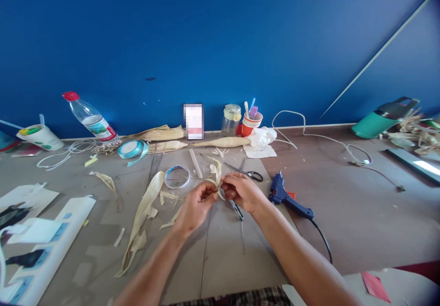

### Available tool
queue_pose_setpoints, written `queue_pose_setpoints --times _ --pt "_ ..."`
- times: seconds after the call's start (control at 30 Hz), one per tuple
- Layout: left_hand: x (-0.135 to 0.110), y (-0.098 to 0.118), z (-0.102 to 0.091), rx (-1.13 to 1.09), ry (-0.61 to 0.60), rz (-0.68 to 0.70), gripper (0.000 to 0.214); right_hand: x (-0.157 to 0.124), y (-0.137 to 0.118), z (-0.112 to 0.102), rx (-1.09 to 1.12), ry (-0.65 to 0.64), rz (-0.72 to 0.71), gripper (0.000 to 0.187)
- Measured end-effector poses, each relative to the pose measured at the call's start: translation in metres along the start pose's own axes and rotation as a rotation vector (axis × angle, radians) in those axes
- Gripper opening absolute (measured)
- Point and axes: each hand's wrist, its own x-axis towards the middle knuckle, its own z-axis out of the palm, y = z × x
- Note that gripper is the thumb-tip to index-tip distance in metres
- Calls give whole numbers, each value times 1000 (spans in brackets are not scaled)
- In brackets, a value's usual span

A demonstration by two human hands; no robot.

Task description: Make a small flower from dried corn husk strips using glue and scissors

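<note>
While the 2 grips pinch shut on the small corn husk [217, 180] — left hand [195, 205], right hand [242, 191] — shaping seems early; glue gun [282, 195] lies untouched

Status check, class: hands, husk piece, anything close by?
Left hand and right hand both pinching small husk bundle. Scissors just behind; glue gun beside right wrist.

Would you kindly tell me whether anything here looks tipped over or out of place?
Yes: the water bottle and paper cup at far left lie tipped, and the teal jug at right lies on its side.
</note>
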Motion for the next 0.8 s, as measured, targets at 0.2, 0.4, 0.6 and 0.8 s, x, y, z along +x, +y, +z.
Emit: queue_pose_setpoints --times 0.2,0.4,0.6,0.8 --pt "-3 3 1 61 -31 49 11 3 0 -5 166 -124 277 17" --pt "-3 1 -2 87 -51 76 12 3 0 -5 283 -156 307 17" --pt "-1 1 -3 80 -20 52 9 3 -3 -12 418 -136 102 14" --pt "0 3 -4 -11 4 59 10 -6 8 -2 75 -222 -18 17"
